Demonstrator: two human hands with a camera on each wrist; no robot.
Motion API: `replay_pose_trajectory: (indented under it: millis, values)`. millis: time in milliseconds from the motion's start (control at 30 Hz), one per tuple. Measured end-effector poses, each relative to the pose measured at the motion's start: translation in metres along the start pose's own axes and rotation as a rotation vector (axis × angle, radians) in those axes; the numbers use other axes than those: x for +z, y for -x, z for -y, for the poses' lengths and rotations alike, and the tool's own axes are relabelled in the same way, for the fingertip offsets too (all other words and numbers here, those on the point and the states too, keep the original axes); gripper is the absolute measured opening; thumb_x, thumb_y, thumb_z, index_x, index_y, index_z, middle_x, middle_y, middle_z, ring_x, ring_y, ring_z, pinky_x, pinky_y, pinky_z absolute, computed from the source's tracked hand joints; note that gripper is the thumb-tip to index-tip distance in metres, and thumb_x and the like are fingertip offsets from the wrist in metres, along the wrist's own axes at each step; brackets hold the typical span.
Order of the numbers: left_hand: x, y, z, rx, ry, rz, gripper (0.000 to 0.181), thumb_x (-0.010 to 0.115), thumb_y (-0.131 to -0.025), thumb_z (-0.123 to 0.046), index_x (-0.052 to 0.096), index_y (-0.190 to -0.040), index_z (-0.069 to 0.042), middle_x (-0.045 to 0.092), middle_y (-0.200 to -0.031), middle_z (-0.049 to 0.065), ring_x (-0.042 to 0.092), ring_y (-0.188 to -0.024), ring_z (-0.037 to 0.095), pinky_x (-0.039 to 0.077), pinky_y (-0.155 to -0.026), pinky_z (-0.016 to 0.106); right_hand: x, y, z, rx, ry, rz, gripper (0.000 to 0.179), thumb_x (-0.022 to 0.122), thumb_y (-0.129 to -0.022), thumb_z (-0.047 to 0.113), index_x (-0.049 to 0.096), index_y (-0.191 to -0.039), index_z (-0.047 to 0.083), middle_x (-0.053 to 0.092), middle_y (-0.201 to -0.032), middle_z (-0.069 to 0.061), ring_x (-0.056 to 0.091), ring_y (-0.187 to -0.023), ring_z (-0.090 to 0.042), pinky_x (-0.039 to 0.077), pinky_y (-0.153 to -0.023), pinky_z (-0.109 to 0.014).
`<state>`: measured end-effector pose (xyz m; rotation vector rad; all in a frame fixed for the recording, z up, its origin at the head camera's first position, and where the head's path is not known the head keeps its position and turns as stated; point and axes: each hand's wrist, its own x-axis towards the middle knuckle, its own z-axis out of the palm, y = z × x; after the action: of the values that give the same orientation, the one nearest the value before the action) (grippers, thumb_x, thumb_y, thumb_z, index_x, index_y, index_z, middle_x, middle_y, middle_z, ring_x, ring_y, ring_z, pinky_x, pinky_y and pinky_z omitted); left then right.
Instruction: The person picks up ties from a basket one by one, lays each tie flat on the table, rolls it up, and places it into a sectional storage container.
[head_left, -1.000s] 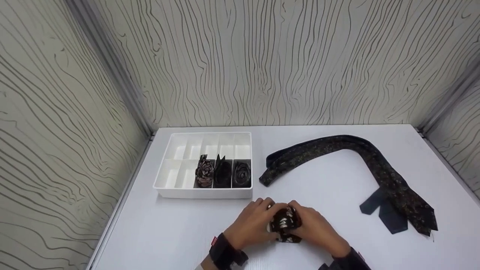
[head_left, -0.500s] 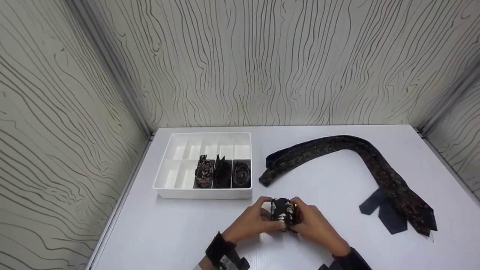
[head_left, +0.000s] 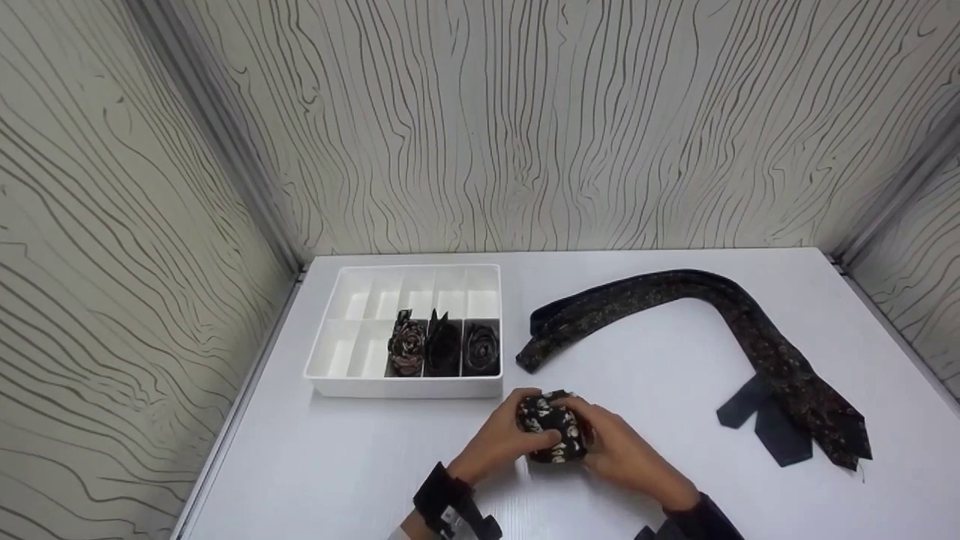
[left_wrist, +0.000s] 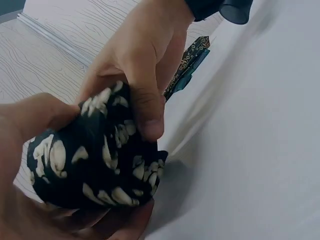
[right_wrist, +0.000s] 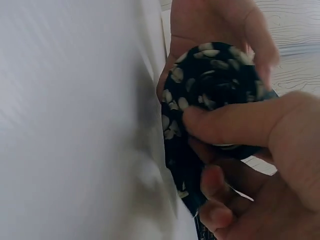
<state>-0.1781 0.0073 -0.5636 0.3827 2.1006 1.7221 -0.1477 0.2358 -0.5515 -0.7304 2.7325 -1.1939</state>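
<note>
A rolled necktie [head_left: 553,426], black with cream blotches, is held between both hands at the front middle of the table. My left hand [head_left: 495,435] grips it from the left, thumb across its outer face. From the right, my right hand [head_left: 626,454] holds it with curled fingers. In the right wrist view the coil's spiral end of the necktie [right_wrist: 215,75] shows, the right thumb pressed on its side and a loose tail hanging below. The left wrist view shows the patterned outer wrap of the necktie [left_wrist: 95,155] between the two hands.
Left of centre stands a white divided tray [head_left: 405,388]; several front compartments hold dark rolled neckties [head_left: 481,349]. A dark patterned necktie [head_left: 697,289] lies in a curve on the right of the white table [head_left: 337,457]. Wood-grain panels [head_left: 525,135] enclose the back and sides.
The hands have turned the rolled necktie, and it has shifted slightly left. More of its patterned outer face now shows in the head view. The tray and the loose necktie stay in place.
</note>
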Motion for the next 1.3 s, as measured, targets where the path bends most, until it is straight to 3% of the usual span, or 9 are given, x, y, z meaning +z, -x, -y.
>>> replay_pose_trajectory:
  millis: [133, 300, 400, 567, 700, 800, 1000, 1300]
  values:
    - [0.0, -0.002, 0.0, 0.029, -0.035, -0.031, 0.067, 0.084, -0.079, -0.023, 0.06, -0.14, -0.011, 0.067, -0.134, 0.008, 0.064, -0.122, 0.023, 0.053, -0.108, 0.047, 0.0, 0.003, 0.001, -0.014, 0.053, -0.027, 0.102, 0.072, -0.068, -0.006, 0.042, -0.162, 0.02, 0.057, -0.148, -0.012, 0.056, -0.129, -0.035, 0.052, -0.104, -0.065]
    - [-0.001, -0.003, 0.001, 0.059, -0.091, -0.028, 0.061, 0.084, -0.076, -0.015, 0.063, -0.133, -0.012, 0.068, -0.129, 0.007, 0.065, -0.117, 0.021, 0.055, -0.104, 0.042, 0.004, 0.001, -0.001, 0.035, 0.02, -0.075, 0.094, 0.084, -0.084, 0.032, 0.038, -0.164, 0.013, 0.039, -0.164, -0.017, 0.04, -0.149, -0.047, 0.038, -0.113, -0.076]
    - [-0.002, -0.003, 0.001, 0.074, -0.108, -0.016, 0.059, 0.086, -0.075, -0.015, 0.063, -0.13, -0.015, 0.068, -0.128, 0.003, 0.064, -0.117, 0.018, 0.054, -0.105, 0.041, 0.004, -0.001, -0.002, 0.08, -0.05, -0.053, 0.092, 0.084, -0.088, 0.045, 0.041, -0.161, 0.012, 0.045, -0.163, -0.017, 0.044, -0.148, -0.048, 0.037, -0.115, -0.075]
    - [-0.006, -0.002, 0.003, 0.109, -0.12, 0.002, 0.06, 0.086, -0.077, -0.017, 0.062, -0.132, -0.017, 0.068, -0.13, 0.001, 0.064, -0.12, 0.017, 0.052, -0.108, 0.039, 0.003, -0.006, -0.002, 0.097, -0.111, -0.037, 0.071, 0.086, -0.085, 0.042, 0.055, -0.145, 0.017, 0.065, -0.145, -0.005, 0.061, -0.135, -0.036, 0.046, -0.113, -0.063]
    - [-0.01, -0.003, 0.0, 0.121, -0.127, 0.021, 0.063, 0.086, -0.077, -0.017, 0.063, -0.136, -0.019, 0.069, -0.132, 0.003, 0.065, -0.12, 0.018, 0.054, -0.105, 0.039, 0.004, -0.009, -0.001, 0.112, -0.088, -0.06, 0.07, 0.088, -0.083, 0.044, 0.057, -0.142, 0.021, 0.064, -0.14, -0.001, 0.06, -0.128, -0.024, 0.049, -0.111, -0.054]
    - [-0.013, -0.005, -0.004, 0.127, -0.152, 0.0, 0.06, 0.088, -0.075, -0.015, 0.065, -0.129, -0.021, 0.07, -0.128, 0.004, 0.066, -0.117, 0.018, 0.056, -0.102, 0.039, 0.005, -0.013, 0.0, 0.104, -0.091, -0.076, 0.072, 0.089, -0.082, 0.04, 0.057, -0.144, 0.02, 0.061, -0.138, 0.002, 0.057, -0.124, -0.016, 0.05, -0.109, -0.046]
    - [-0.032, -0.005, -0.02, 0.177, -0.219, -0.107, 0.054, 0.09, -0.073, -0.016, 0.065, -0.121, -0.022, 0.072, -0.125, 0.006, 0.068, -0.115, 0.022, 0.058, -0.1, 0.041, 0.005, -0.037, 0.003, 0.007, -0.207, -0.068, 0.076, 0.086, -0.088, 0.024, 0.049, -0.153, 0.01, 0.059, -0.144, -0.009, 0.062, -0.122, -0.021, 0.056, -0.102, -0.041]
    - [-0.06, 0.003, -0.041, 0.168, -0.241, -0.164, 0.058, 0.087, -0.078, -0.025, 0.068, -0.132, -0.017, 0.071, -0.13, 0.007, 0.067, -0.119, 0.025, 0.057, -0.103, 0.048, -0.007, -0.07, 0.002, -0.033, -0.503, 0.119, 0.069, 0.059, -0.092, 0.001, 0.039, -0.159, 0.004, 0.047, -0.152, -0.025, 0.055, -0.124, -0.026, 0.051, -0.104, -0.039]
